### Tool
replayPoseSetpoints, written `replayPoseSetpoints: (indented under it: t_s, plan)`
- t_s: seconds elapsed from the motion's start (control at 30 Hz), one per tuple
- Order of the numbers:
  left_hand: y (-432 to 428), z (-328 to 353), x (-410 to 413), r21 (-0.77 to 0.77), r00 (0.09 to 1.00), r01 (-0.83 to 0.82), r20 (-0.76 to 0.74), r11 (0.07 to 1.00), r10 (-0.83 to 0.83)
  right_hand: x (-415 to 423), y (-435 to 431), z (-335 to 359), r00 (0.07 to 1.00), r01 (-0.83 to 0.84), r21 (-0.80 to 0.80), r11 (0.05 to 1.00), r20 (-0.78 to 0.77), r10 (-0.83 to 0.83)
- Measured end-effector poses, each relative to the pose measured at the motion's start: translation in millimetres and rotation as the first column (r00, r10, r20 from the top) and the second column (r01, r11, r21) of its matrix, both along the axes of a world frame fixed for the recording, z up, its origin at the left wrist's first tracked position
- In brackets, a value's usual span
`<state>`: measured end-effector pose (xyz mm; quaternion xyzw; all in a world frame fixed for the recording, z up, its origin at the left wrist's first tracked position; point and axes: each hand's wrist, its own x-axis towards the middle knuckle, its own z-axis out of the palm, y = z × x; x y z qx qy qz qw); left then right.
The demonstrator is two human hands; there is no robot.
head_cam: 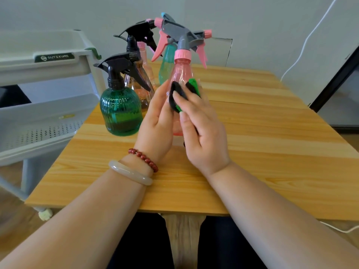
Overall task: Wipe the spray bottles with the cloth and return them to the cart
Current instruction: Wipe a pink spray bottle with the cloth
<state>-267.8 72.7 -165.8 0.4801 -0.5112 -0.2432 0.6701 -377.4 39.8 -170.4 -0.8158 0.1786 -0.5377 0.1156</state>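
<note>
A pink spray bottle with a grey head and pink trigger stands upright above the wooden table. My left hand grips its body from the left. My right hand presses a green and black cloth against the bottle's front. A dark green ribbed bottle with a black trigger stands to the left. Behind it are a clear amber bottle, a teal bottle and another pink one. The white cart stands at the left.
The cart's perforated lower shelf sits level with the table's left edge. A white cable runs down the wall at the right, and a dark frame leans there. A chair back shows behind the table.
</note>
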Motion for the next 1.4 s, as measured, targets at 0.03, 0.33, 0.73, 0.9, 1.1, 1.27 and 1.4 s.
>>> replayPoseSetpoints:
  t_s: [0.03,0.33,0.73,0.9,1.1,1.27,1.4]
  plan:
    - [0,0,0,0.009,1.0,0.008,-0.002,1.0,-0.008,2,-1,0,1.0,0.018,0.019,1.0,0.023,-0.018]
    - [2,0,-2,0.023,0.998,-0.005,0.071,1.0,0.003,-1,-1,2,0.958,0.132,0.388,0.912,0.187,-0.218]
    - [2,2,-4,-0.004,0.996,-0.039,0.079,0.999,0.039,0,-5,3,0.963,0.083,0.416,0.905,0.199,-0.18]
    - [1,0,0,-0.014,0.996,-0.038,0.078,0.999,0.039,5,-4,-2,0.992,0.051,0.232,0.971,0.101,-0.076]
    - [-1,0,-2,0.01,1.0,-0.025,0.012,1.0,0.025,2,-1,0,0.989,0.087,0.224,0.971,0.1,-0.112]
    - [0,-2,2,-0.006,0.999,-0.01,-0.043,1.0,0.01,5,-4,1,0.985,0.027,0.295,0.955,0.155,-0.076]
    - [0,0,-1,-0.008,0.997,-0.014,-0.074,1.0,0.013,1,-2,2,0.977,0.026,0.395,0.918,0.183,-0.107]
